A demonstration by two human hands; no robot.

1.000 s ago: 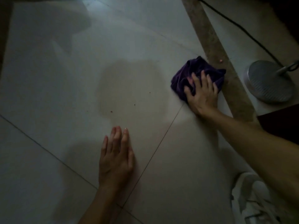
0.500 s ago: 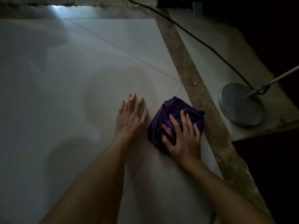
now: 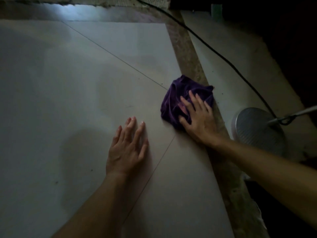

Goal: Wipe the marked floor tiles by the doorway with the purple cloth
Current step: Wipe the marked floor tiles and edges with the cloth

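Right of centre in the frame, the purple cloth (image 3: pixel 181 97) lies bunched on the pale floor tiles (image 3: pixel 85 83), its far edge against the brown stone threshold strip (image 3: pixel 190 54). The right hand (image 3: pixel 199 119) presses on the cloth with fingers straight and spread, not curled round it. Lower centre, the left hand (image 3: pixel 127 148) rests flat on a tile, fingers extended, holding nothing. At right stands a round metal base (image 3: pixel 257 131), a black cable (image 3: pixel 223 55) running past it.

Both forearms are bare to the frame's edge, and the hands (image 3: pixel 127 148) wear no gloves or rings.
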